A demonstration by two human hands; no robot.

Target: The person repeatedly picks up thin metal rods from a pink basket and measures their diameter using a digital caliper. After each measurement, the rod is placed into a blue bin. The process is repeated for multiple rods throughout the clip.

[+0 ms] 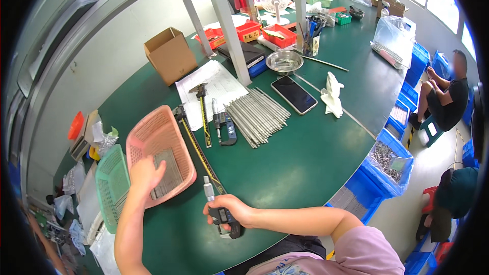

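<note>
Green counter (316, 173): spread out before me.
Pink basket (189, 170): on my left, long side running away from me.
Grey rods (173, 173): inside it, lengthwise roughly away from me.
Micrometer (221, 216): right of the basket, thimble (209, 191) pointing away, slightly left.
Right hand (234, 210): fingers wrapped around the micrometer.
Left hand (146, 172): at the rods; whether its fingers grip, I cannot tell.

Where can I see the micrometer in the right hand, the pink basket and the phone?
Held micrometer (222, 216): head view, on its display housing.
Pink basket (147, 138): head view, on its inner wall.
Phone (294, 94): head view, on its dark screen.
</note>
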